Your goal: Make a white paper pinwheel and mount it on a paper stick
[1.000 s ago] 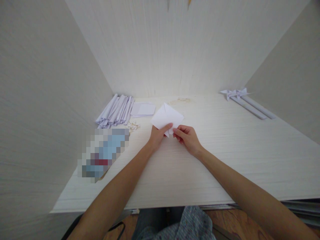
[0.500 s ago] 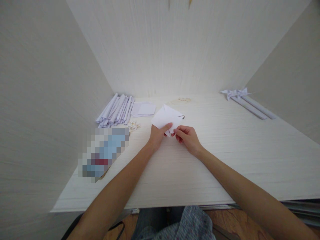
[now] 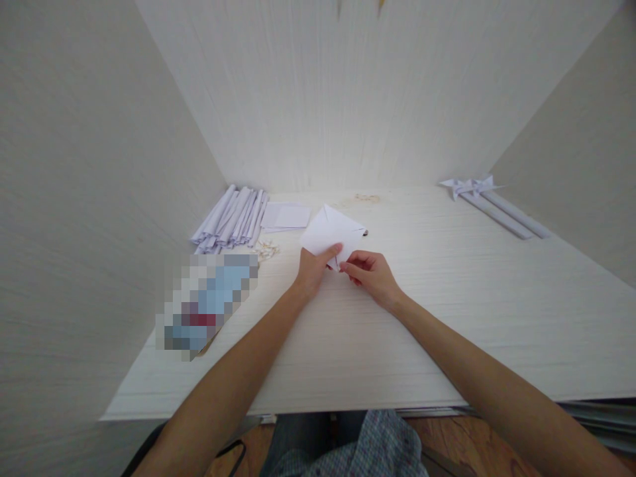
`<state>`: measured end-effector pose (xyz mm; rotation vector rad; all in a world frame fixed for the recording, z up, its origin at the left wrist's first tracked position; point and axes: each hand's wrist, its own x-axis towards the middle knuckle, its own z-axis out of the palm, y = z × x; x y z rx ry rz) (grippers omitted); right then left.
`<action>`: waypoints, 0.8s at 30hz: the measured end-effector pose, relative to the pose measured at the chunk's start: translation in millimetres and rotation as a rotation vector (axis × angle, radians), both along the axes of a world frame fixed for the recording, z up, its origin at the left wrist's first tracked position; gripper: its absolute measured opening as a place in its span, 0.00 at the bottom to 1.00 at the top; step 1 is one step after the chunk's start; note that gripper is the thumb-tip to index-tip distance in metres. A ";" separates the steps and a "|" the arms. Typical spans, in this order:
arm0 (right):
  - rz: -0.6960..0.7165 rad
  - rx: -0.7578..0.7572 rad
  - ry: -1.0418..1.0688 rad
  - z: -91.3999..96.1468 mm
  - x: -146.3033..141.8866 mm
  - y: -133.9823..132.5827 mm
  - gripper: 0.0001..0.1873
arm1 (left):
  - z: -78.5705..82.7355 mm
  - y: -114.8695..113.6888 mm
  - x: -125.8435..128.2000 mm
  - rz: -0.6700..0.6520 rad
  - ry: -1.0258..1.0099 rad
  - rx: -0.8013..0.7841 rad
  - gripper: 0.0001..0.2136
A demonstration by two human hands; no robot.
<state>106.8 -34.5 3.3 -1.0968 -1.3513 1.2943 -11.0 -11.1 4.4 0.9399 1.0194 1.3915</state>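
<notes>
A square sheet of white paper [image 3: 324,228] with slits at its corners is held over the middle of the table, one corner toward me. My left hand [image 3: 313,270] grips its near left side, thumb on top and fingers underneath. At the near corner, my right hand [image 3: 370,273] pinches the paper between thumb and index finger, the other fingers curled. A small dark object [image 3: 366,232] shows just past the sheet's right corner, mostly hidden; I cannot make out its kind.
Rolled paper sticks [image 3: 232,217] lie piled at back left beside paper squares [image 3: 288,216] and small whitish pieces [image 3: 267,250]. A pixelated item [image 3: 213,305] lies nearer. Two paper pinwheels [image 3: 472,186] on paper sticks [image 3: 497,215] rest at back right. Walls enclose three sides.
My right hand's fingertips have shifted slightly left along the near corner of the paper. Less of the dark object by the right corner shows now. My left hand keeps its place.
</notes>
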 end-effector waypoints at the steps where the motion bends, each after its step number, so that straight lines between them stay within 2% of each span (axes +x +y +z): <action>1: -0.003 0.002 -0.012 0.1 -0.1 -0.2 0.10 | 0.2 0.0 0.1 0.006 -0.003 -0.002 0.14; 19: 0.007 0.073 -0.104 -2.0 1.1 -0.5 0.08 | 1.3 -1.8 0.8 -0.012 -0.018 -0.005 0.13; 24: 0.008 0.069 -0.108 -0.8 0.7 -0.9 0.07 | 1.7 0.0 0.5 0.041 -0.003 -0.023 0.14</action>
